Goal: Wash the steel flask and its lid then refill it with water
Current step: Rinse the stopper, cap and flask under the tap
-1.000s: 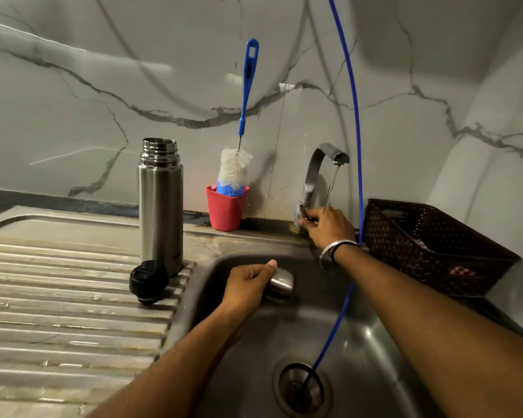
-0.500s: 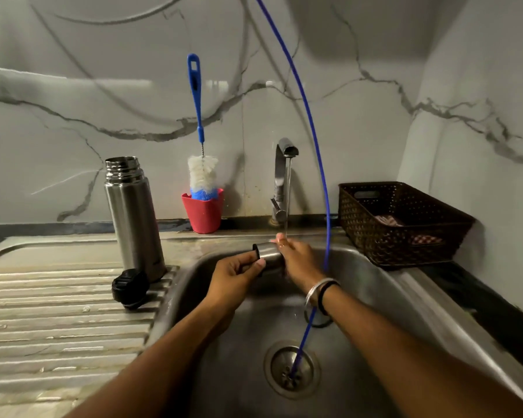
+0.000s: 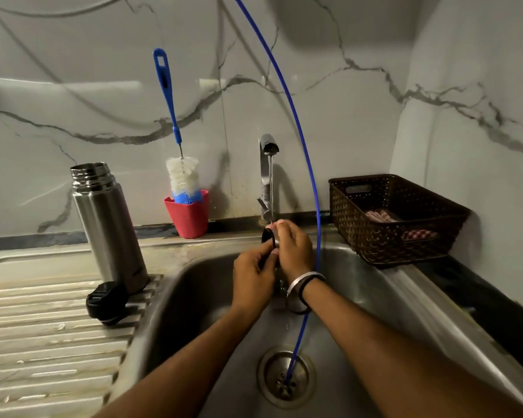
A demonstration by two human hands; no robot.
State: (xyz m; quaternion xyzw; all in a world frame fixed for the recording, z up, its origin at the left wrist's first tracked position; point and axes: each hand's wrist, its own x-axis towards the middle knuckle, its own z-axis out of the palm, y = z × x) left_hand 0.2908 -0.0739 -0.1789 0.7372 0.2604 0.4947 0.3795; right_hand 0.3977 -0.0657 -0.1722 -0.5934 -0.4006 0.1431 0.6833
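Two hands meet in the middle of the frame, under the thin stream from the tap (image 3: 268, 146): my left hand (image 3: 252, 280) and my right hand (image 3: 295, 248) both curl around the small steel cup lid (image 3: 268, 235), its dark mouth facing left. The steel flask (image 3: 109, 227) stands open at the left on the ribbed worktop (image 3: 43, 342), and the black stopper (image 3: 105, 302) lies against its base. I think the wet lid is slippery; a loose grip could drop it into the sink (image 3: 375, 297), near the drain (image 3: 286, 376). The blue hose (image 3: 310, 164) hangs just beside my right wrist, and my arm could catch it.
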